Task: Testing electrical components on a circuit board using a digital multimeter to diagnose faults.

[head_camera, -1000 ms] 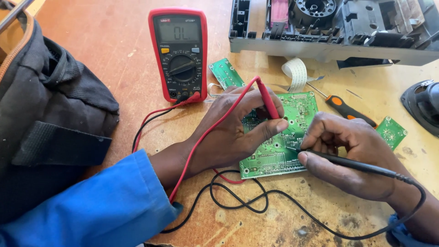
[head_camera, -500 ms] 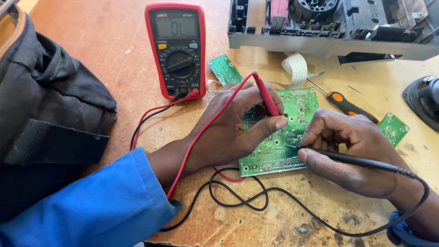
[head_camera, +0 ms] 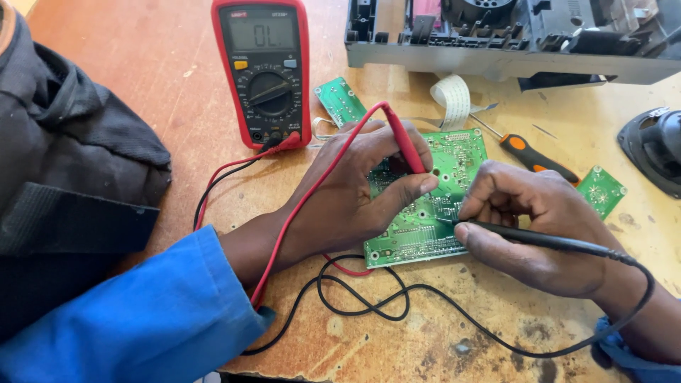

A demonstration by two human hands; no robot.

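A green circuit board (head_camera: 433, 213) lies flat on the wooden table. My left hand (head_camera: 347, 195) rests on its left part and grips a red test probe (head_camera: 404, 145), tip down on the board. My right hand (head_camera: 539, 227) holds a black test probe (head_camera: 539, 237) like a pen, its tip touching the board near the middle. Red and black leads (head_camera: 355, 291) run back to a red and grey multimeter (head_camera: 264, 71) standing beyond my left hand.
A dark bag (head_camera: 64, 177) fills the left side. A grey opened device chassis (head_camera: 511, 35) lies along the far edge. An orange-handled screwdriver (head_camera: 535, 157), two small green boards (head_camera: 340, 101) (head_camera: 601, 190), a white ribbon cable (head_camera: 454, 96) and a black round part (head_camera: 656, 145) lie around.
The view has shifted slightly. Both hands stay on the board with the probes, almost unmoved.
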